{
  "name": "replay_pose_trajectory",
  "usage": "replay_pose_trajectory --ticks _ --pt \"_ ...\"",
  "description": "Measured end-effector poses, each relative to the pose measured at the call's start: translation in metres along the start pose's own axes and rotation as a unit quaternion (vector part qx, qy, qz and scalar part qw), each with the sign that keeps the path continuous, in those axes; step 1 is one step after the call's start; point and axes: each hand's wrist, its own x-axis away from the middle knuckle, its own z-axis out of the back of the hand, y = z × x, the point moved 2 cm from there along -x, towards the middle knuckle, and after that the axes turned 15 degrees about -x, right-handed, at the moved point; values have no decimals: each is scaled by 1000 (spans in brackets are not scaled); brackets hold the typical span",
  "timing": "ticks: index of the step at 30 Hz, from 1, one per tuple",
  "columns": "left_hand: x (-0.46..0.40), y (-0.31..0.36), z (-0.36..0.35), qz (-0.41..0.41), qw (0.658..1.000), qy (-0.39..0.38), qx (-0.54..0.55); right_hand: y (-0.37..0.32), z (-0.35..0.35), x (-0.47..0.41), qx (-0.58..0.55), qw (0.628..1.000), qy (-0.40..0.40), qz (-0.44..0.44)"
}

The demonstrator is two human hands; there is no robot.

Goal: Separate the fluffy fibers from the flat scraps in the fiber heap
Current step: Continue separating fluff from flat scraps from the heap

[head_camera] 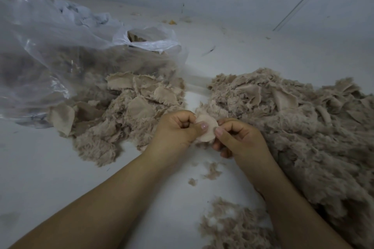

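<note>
A large fiber heap [303, 127] was spread across the right of the frame, and a smaller pile [121, 111] lay left of centre. A plastic bag [50, 46] was placed behind that pile at upper left, while loose tufts [228, 226] were scattered at lower centre.

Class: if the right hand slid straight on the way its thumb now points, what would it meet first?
The right hand points leftward; past the flat scrap it pinches, it would probably meet the left hand first, which pinches the same scrap.
</note>
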Motion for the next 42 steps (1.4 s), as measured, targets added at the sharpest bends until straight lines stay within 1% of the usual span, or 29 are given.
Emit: replay_pose_trajectory --ticks 5,8,12,16,18,20,23,25,29,31,33,35,37,38,40,41,42 --pt "1 3 0 2 999 43 -5 -1 2 2 -33 999 19 -30" --pt "-2 2 6 24 997 63 39 -5 0 3 -48 998 11 -33" --pt "-2 3 2 37 998 30 51 -3 -8 3 21 999 -27 -27" --pt "0 3 -7 18 999 7 39 -3 -8 3 16 999 -13 -48" --pt "2 3 -11 -7 1000 -2 26 -5 -9 3 15 998 -30 -52" --pt "4 3 -14 -22 1000 -10 16 -5 -10 4 25 998 -49 -41" --pt "5 2 -15 -11 1000 -4 8 -5 -7 3 26 998 -48 -24" --pt "4 -1 -14 -2 1000 10 15 -4 -5 3 25 999 -41 -18" --pt "4 -5 -11 11 996 75 37 0 -3 2 21 999 -42 -21" --pt "2 -7 -5 20 993 108 50 2 0 2 22 998 -52 -17" --pt "-1 -8 3 41 988 140 50 2 3 2 60 994 -86 -17" --pt "-6 -9 13 52 983 175 6 1 2 5 88 983 -157 -44" --pt "-11 -8 24 44 968 212 -123 -2 1 8 99 971 -208 -63" --pt "-13 -7 30 37 953 225 -198 -4 1 8 90 971 -209 -68" --pt "-15 -6 39 27 913 223 -340 -7 1 9 47 982 -167 -73" --pt "-15 -6 42 29 885 211 -415 -8 1 8 31 987 -136 -74" --pt "-14 -4 43 31 848 197 -492 -9 0 7 30 992 -106 -69"
